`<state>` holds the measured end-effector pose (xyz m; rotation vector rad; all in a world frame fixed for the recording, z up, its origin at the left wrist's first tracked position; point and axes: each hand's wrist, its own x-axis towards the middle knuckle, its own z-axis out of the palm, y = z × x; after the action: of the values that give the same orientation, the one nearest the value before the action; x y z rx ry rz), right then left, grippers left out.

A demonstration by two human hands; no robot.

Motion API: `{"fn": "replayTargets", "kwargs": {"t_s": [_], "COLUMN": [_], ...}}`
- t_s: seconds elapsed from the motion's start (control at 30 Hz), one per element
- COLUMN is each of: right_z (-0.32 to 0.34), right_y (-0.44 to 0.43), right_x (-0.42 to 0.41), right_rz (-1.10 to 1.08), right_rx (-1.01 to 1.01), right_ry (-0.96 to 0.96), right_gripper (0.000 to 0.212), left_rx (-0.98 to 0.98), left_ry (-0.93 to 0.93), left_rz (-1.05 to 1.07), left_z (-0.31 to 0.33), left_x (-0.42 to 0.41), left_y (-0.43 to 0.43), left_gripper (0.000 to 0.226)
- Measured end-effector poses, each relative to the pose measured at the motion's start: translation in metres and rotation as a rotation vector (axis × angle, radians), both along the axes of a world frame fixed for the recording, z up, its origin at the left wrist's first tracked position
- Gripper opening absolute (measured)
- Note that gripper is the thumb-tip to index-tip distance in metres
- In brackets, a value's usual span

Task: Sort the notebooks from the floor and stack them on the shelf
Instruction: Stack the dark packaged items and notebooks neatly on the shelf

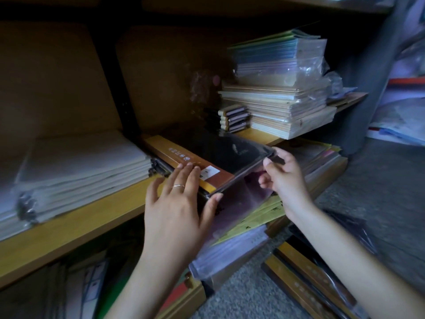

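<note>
1. From my seat I see the black notebook, with its brown-and-yellow band, lying on top of a dark stack at the front of the shelf. Its near right edge seems to overhang the shelf's front.
2. The left hand lies flat on the band, fingers straight and pressing down, thumb set against the near corner. It grasps nothing.
3. The right hand pinches the notebook's right-hand corner between thumb and curled fingers. I cannot tell whether it has the cover itself or only the glossy wrap.
4. I judge this to be the squaring-up step, as the notebook sits askew to the stack below.
5. The wrap looks slick, so a push from the left palm could slide the notebook, and perhaps those under it, off the front edge.
6. If the pinch is on the wrap alone, a pull may stretch or tear it rather than shift the notebook.
7. A hard shove leftward could knock the white wrapped pile just beside the stack.
8. More notebooks on the floor wait at lower right, so I reckon the task is far from finished.
</note>
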<state>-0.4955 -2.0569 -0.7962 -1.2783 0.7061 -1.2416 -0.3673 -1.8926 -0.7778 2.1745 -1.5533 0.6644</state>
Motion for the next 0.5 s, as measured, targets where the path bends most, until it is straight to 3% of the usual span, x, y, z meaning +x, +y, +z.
{"fn": "replayTargets", "kwargs": {"t_s": [0.17,0.33,0.4,0.5], "right_z": [0.005,0.02,0.02,0.018], "right_y": [-0.009,-0.014,-0.015,-0.015], "right_x": [0.016,0.043,0.056,0.068], "right_rz": [-0.209,-0.247,-0.26,-0.306], "right_rx": [-0.285,-0.433,-0.456,-0.489], "right_ry": [0.374,0.757,0.788,0.653], "right_gripper": [0.052,0.056,0.061,0.06], "left_rx": [-0.046,-0.043,-0.06,-0.116], "left_ry": [-0.041,-0.084,-0.09,-0.065], "left_rz": [0.113,0.219,0.245,0.28], "left_z": [0.005,0.016,0.019,0.022], "left_x": [0.013,0.03,0.04,0.049], "left_y": [-0.008,-0.016,-0.018,-0.023], "left_gripper": [0.054,0.043,0.036,0.032]}}
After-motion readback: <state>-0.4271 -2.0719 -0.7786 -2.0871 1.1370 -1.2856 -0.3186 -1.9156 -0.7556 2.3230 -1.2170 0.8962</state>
